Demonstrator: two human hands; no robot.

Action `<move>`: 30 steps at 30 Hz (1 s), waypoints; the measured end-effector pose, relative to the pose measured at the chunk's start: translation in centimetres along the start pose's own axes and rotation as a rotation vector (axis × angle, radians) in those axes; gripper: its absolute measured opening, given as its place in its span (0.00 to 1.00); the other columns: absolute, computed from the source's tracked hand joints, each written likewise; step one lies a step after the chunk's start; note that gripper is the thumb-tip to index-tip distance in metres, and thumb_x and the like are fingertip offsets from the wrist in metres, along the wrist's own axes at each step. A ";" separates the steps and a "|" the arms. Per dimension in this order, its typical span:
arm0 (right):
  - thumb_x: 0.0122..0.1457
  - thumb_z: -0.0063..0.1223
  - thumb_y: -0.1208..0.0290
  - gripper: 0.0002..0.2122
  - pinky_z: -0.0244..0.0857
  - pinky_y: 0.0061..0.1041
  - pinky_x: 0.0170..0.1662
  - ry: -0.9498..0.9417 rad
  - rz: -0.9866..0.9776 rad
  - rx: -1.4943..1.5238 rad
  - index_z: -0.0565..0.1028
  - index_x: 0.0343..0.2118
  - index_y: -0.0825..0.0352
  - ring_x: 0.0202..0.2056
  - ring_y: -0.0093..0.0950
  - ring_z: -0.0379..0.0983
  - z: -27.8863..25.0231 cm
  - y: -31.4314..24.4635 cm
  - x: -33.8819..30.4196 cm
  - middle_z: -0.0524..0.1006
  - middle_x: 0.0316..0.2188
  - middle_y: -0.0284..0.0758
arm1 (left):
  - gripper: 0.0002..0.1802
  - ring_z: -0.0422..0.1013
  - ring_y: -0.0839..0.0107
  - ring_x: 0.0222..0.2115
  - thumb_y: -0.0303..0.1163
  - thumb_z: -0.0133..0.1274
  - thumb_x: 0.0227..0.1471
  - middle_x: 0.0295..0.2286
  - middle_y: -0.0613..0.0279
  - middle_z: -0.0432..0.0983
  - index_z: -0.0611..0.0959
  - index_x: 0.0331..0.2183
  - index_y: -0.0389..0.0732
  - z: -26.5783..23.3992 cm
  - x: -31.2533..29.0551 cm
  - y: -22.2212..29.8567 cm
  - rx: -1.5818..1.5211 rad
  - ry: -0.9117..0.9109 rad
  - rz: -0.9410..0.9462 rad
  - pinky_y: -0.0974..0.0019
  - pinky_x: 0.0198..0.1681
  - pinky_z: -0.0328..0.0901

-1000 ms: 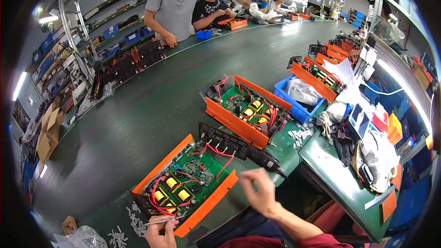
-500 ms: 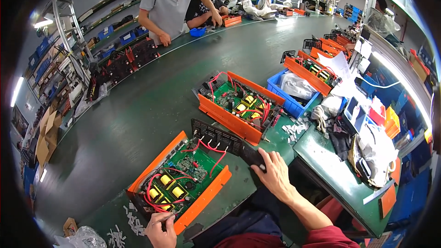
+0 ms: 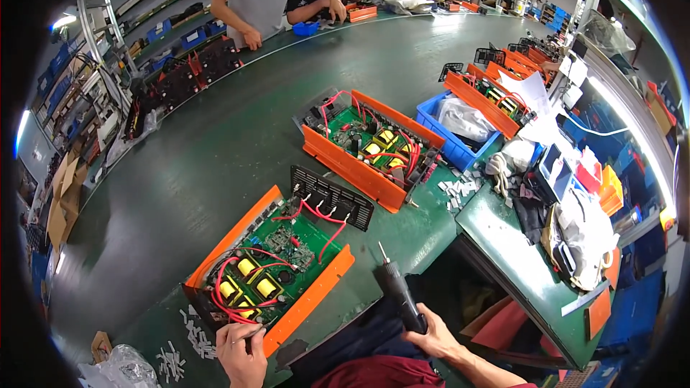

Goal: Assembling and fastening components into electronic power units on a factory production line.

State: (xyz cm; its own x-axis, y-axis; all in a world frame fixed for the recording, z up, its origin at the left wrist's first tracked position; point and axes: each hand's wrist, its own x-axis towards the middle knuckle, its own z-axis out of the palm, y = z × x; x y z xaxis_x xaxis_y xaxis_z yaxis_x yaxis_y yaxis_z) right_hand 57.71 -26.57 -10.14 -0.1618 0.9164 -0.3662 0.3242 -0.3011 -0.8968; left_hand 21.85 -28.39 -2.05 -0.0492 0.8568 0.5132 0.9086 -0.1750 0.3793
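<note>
My right hand [image 3: 437, 336] grips the rear of a black electric screwdriver [image 3: 399, 293]. Its thin metal bit points up and away, touching nothing. Beside it lies an open power unit with orange side walls [image 3: 310, 303], a green circuit board [image 3: 291, 241], yellow-wrapped transformers [image 3: 267, 288] and red wires. A black vented end panel [image 3: 332, 198] leans out at its far end, joined by red wires. At the unit's near corner my left hand [image 3: 243, 356] has its fingers pinched together. A small dark thing shows at its fingertips, too small to name.
A second open orange unit [image 3: 352, 172] stands beyond, next to a blue bin [image 3: 454, 145] with plastic bags. Small grey pieces [image 3: 198, 334] lie scattered left of my left hand. More orange units line the far right. A person in a grey shirt [image 3: 260, 0] stands across the table.
My right hand has drawn the screwdriver back toward me, away from the black end panel, and its bit now shows. The left hand stays at the unit's near corner. The view has shifted slightly.
</note>
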 end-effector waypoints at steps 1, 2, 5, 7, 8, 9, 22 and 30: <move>0.50 0.65 0.72 0.16 0.64 0.22 0.36 -0.023 0.006 0.028 0.71 0.40 0.65 0.32 0.18 0.68 0.5 0.1 -0.3 0.71 0.28 0.27 | 0.09 0.72 0.57 0.34 0.20 0.63 0.47 0.29 0.59 0.78 0.80 0.32 0.39 0.0 -0.1 0.0 -0.015 -0.004 -0.025 0.58 0.38 0.67; 0.50 0.65 0.73 0.15 0.64 0.22 0.36 -0.046 0.012 0.055 0.71 0.39 0.64 0.32 0.18 0.68 0.9 -0.1 -0.5 0.71 0.29 0.27 | 0.10 0.72 0.57 0.34 0.20 0.63 0.47 0.29 0.59 0.78 0.80 0.33 0.39 0.0 -0.3 0.1 -0.030 -0.007 -0.051 0.58 0.37 0.67; 0.51 0.65 0.73 0.16 0.66 0.23 0.39 -0.088 0.008 0.128 0.71 0.41 0.65 0.33 0.18 0.69 2.0 -0.1 -1.0 0.73 0.30 0.28 | 0.10 0.73 0.58 0.33 0.19 0.64 0.46 0.29 0.59 0.78 0.80 0.33 0.39 0.1 -0.3 0.2 -0.031 -0.005 -0.058 0.58 0.36 0.67; 0.52 0.62 0.71 0.20 0.67 0.26 0.45 -0.125 -0.004 0.042 0.72 0.48 0.68 0.37 0.24 0.72 2.2 0.0 -1.4 0.76 0.33 0.33 | 0.10 0.73 0.58 0.32 0.19 0.64 0.46 0.29 0.58 0.78 0.80 0.32 0.38 0.1 -0.2 0.3 -0.026 -0.001 -0.046 0.58 0.35 0.67; 0.52 0.62 0.71 0.20 0.67 0.26 0.45 -0.128 -0.003 0.041 0.72 0.48 0.68 0.37 0.24 0.72 2.3 -0.3 -1.7 0.76 0.33 0.33 | 0.10 0.73 0.58 0.32 0.19 0.64 0.45 0.29 0.58 0.79 0.80 0.32 0.38 0.0 -0.2 0.4 -0.021 0.002 -0.032 0.59 0.35 0.68; 0.52 0.62 0.70 0.21 0.67 0.26 0.45 -0.145 -0.002 0.035 0.72 0.49 0.68 0.37 0.25 0.72 2.6 -0.5 -2.0 0.76 0.33 0.34 | 0.10 0.73 0.58 0.32 0.19 0.64 0.45 0.29 0.58 0.79 0.80 0.32 0.38 0.1 -0.3 0.2 -0.019 0.001 -0.036 0.59 0.35 0.68; 0.63 0.57 0.56 0.24 0.70 0.35 0.47 -0.404 0.039 -0.152 0.70 0.54 0.69 0.42 0.42 0.79 5.4 -1.9 -3.2 0.79 0.37 0.51 | 0.11 0.74 0.57 0.32 0.18 0.65 0.45 0.31 0.60 0.81 0.82 0.33 0.39 0.4 0.3 -0.7 -0.019 -0.016 0.032 0.58 0.36 0.69; 0.69 0.39 0.63 0.18 0.69 0.38 0.39 -0.461 0.019 -0.179 0.68 0.55 0.69 0.31 0.49 0.76 6.2 -2.9 -2.9 0.77 0.32 0.52 | 0.09 0.76 0.62 0.30 0.20 0.66 0.44 0.30 0.63 0.82 0.84 0.31 0.40 0.3 0.3 -0.9 -0.050 -0.026 -0.044 0.62 0.34 0.70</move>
State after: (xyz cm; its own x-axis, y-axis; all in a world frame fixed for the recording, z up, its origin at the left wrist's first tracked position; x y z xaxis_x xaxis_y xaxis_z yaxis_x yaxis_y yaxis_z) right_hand 51.49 -29.99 -7.96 -0.5365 0.6867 -0.4905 0.4800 -0.2297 -0.8466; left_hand 21.17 -27.83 -2.49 -0.0774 0.8764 0.4753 0.8839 -0.1602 0.4394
